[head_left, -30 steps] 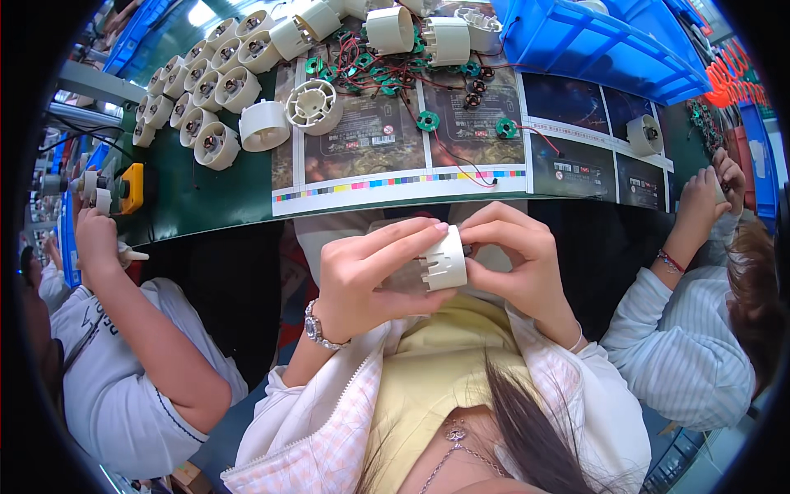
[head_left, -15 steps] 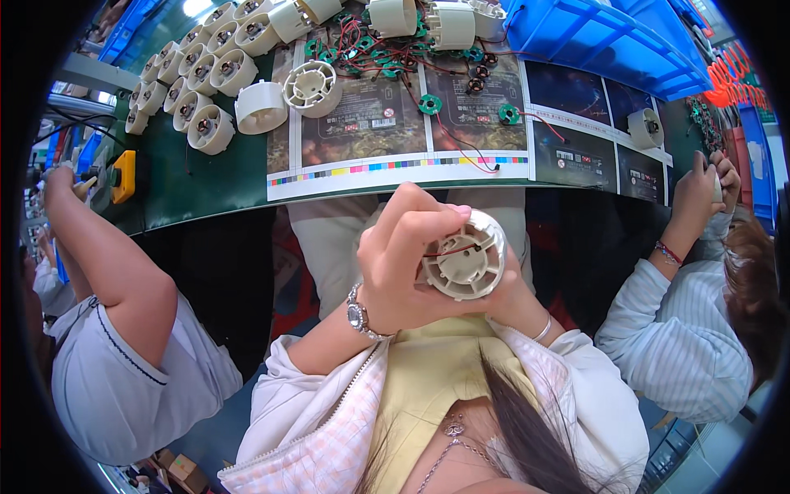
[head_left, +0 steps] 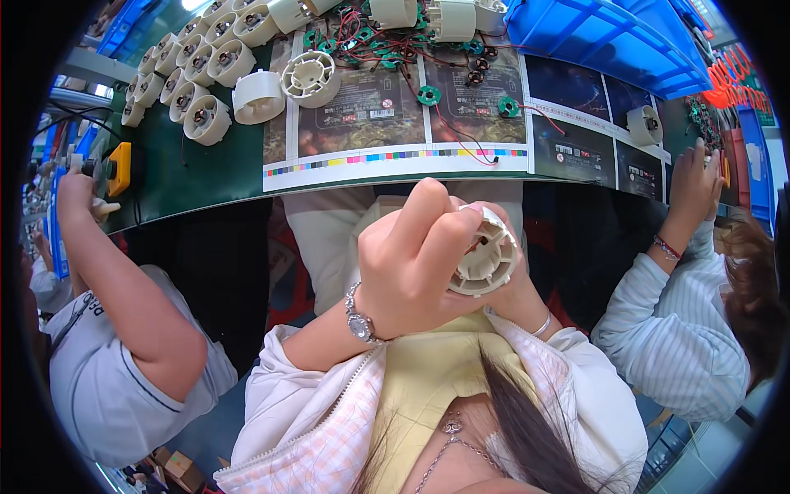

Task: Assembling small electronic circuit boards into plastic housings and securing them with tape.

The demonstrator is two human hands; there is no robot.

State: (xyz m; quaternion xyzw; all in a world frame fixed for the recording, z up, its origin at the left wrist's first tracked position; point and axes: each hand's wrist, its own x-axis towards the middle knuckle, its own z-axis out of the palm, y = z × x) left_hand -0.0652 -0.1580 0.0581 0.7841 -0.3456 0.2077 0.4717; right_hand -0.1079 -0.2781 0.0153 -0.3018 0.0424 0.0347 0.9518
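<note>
In front of my chest I hold a white round plastic housing [head_left: 491, 276] with a spoked end and a hollow hub. My left hand [head_left: 415, 251], with a watch at the wrist, is closed against the housing's left side, its fingertips bent over the upper rim. A short piece of dark red wire [head_left: 477, 244] shows beside those fingers; whether they pinch it is hidden. From behind and the right, my right hand [head_left: 517, 288] wraps the housing, most of its fingers out of sight.
The green bench [head_left: 197, 177] bears printed sheets [head_left: 354, 115], several white housings [head_left: 206, 119] and a tangle of green circuit boards [head_left: 428, 95] with wires. A blue crate [head_left: 609, 45] stands back right. Co-workers sit on both sides: a bare arm [head_left: 136, 280] left, a striped sleeve [head_left: 658, 321] right.
The housing has tilted and shifted slightly right, and my left fingers now cover more of its spoked face. The left co-worker's arm has moved down a little.
</note>
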